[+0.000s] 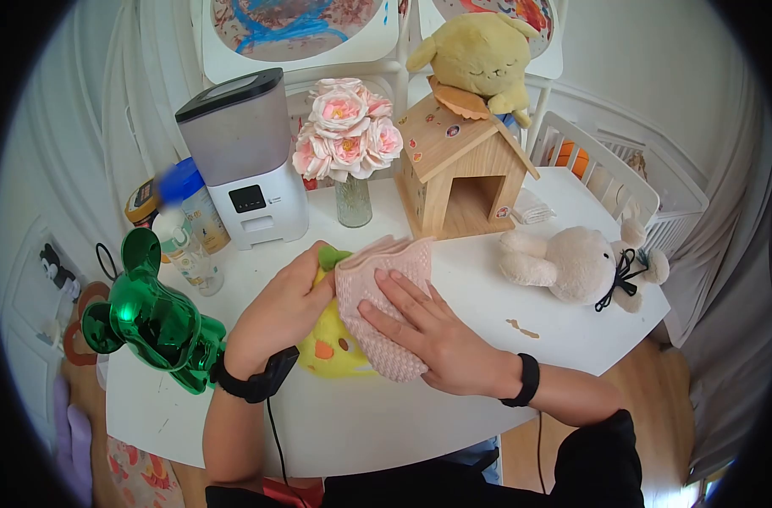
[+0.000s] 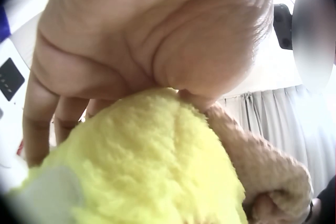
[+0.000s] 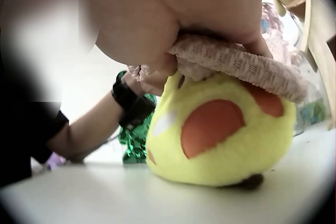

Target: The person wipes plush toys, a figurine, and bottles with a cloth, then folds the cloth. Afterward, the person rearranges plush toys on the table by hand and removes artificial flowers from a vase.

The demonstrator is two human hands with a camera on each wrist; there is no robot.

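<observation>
A round yellow plush toy [image 1: 335,334] with a green tuft [image 1: 333,256] and orange patches sits on the white table. My left hand [image 1: 286,305] grips it near the top, its fingers reaching down the far side in the left wrist view. Over the toy's right side lies a folded pink waffle-weave cloth [image 1: 386,279]. With fingers spread and fairly straight, my right hand [image 1: 441,343] presses the cloth against the toy. Seen from the right wrist, the cloth [image 3: 241,66] covers the top of the plush toy [image 3: 220,150], above a large orange patch.
A shiny green bear figure [image 1: 162,317] stands at the left, near a clear bottle [image 1: 191,258]. Behind are a pet feeder [image 1: 259,199], pink flowers in a glass vase [image 1: 353,203] and a wooden house [image 1: 462,169] topped by a plush [image 1: 483,63]. Right lies a white plush rabbit [image 1: 572,267].
</observation>
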